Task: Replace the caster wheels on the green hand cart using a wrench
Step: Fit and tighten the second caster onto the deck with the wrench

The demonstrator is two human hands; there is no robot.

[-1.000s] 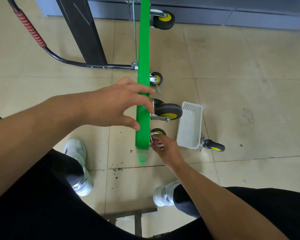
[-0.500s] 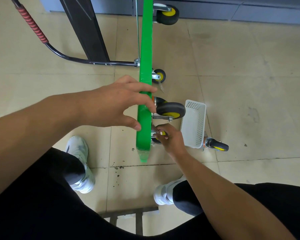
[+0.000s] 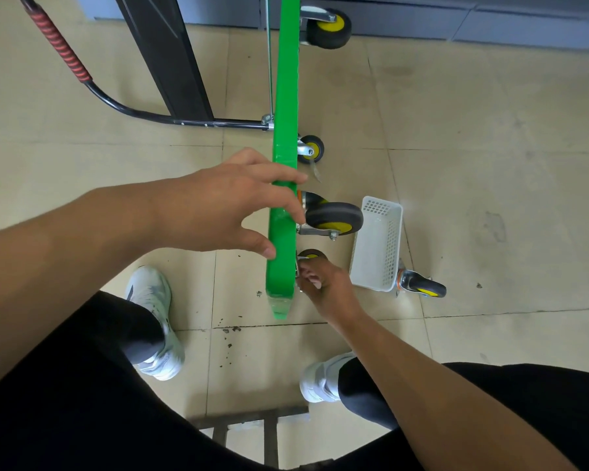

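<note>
clasping the upended green cart (image 3: 284,96), the left grip (image 3: 225,212) could slip, dropping it onto the right grip (image 3: 327,283) pinching the caster (image 3: 312,254).

Bright, even light with soft, faint shadows on the floor (image 3: 490,164); mild glare on its tiles; wide-angle bending at edges; slight overall softness

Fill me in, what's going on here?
A person's left hand grips the upper edge of the green hand cart deck, stood on its side. The fingers of the right hand pinch at the metal mount of the lowest black-and-yellow caster. A loose black-and-yellow caster lies on the floor beside a white plastic basket. No wrench shows.
</note>
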